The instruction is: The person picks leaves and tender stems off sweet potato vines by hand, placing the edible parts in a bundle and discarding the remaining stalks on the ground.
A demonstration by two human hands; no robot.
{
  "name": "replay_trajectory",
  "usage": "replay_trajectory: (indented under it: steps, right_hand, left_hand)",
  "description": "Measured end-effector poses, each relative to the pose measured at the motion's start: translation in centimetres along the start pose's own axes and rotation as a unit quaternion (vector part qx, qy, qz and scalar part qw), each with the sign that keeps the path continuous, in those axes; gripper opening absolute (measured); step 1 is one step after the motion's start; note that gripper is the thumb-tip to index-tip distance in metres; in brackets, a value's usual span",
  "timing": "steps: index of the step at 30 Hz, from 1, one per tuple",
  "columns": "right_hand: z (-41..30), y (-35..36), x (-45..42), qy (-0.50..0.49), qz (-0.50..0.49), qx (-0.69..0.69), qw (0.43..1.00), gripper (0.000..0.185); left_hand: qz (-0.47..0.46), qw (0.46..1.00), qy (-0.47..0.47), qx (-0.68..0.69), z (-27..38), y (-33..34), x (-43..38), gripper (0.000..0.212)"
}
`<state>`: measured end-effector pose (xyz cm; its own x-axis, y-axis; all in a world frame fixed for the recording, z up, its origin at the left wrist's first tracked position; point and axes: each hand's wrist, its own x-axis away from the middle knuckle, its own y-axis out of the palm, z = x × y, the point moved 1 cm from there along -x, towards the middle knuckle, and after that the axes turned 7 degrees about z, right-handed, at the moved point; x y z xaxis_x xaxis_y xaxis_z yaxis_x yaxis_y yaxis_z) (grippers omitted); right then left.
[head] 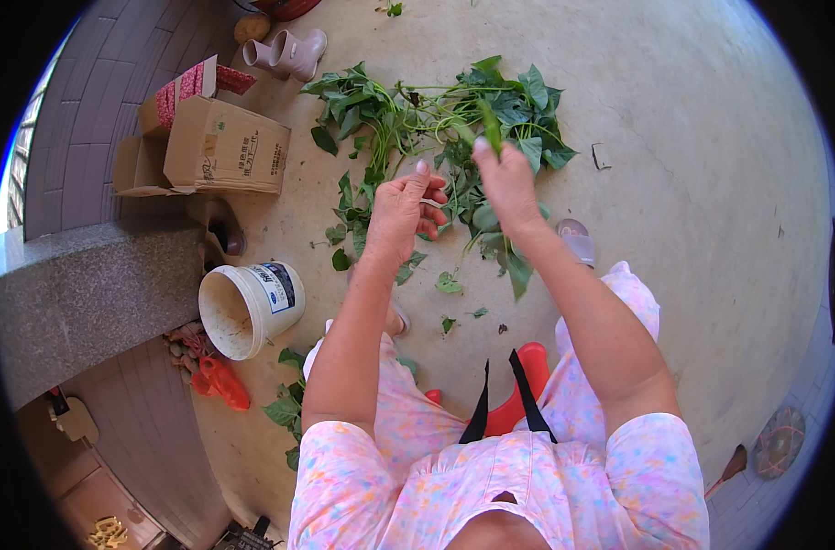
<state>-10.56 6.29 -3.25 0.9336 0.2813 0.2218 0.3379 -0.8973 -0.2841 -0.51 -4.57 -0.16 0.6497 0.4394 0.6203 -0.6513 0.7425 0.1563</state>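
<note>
My right hand (505,180) is closed on a green leafy stem (492,127), which is blurred, above the right part of a heap of leafy green vines (459,113) on the concrete floor. To its left, my left hand (409,206) is held with thumb raised and fingers loosely curled over the middle of the heap; nothing shows plainly in it. Loose leaves (448,282) lie on the floor nearer my feet. Part of the vines is hidden behind both hands.
At left stand an open cardboard box (228,148) and a tipped white plastic bucket (252,309) beside a stone ledge (101,295). A red plastic bag (221,385), more leaves (287,409) and pink boots (297,53) are on the floor. A red plastic seat (527,378) shows between my legs.
</note>
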Motion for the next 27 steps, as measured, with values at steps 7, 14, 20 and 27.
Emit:
replay_trajectory:
  steps: [7, 14, 20, 27]
  right_hand:
    - [-1.9, -5.0, -2.6, -0.003, 0.159, -0.150, 0.976, 0.017]
    - [-2.2, -7.0, -2.5, 0.073, 0.151, -0.222, 0.961, 0.009]
    - [-1.6, -8.1, -2.4, 0.175, 0.133, -0.227, 0.949, 0.013]
    - [-2.3, -5.5, -1.7, 0.201, 0.020, -0.234, 0.951, 0.006]
  left_hand:
    - [0.123, 0.942, -0.060, -0.306, -11.2, -6.5, -5.8, 0.018]
    - [0.116, 0.915, -0.072, -0.379, -21.0, -4.2, -11.4, 0.019]
    - [0.129, 0.877, 0.097, -0.453, -25.4, -3.3, -15.9, 0.023]
    - [0.177, 0.929, 0.008, -0.325, -27.8, -7.1, -18.3, 0.014]
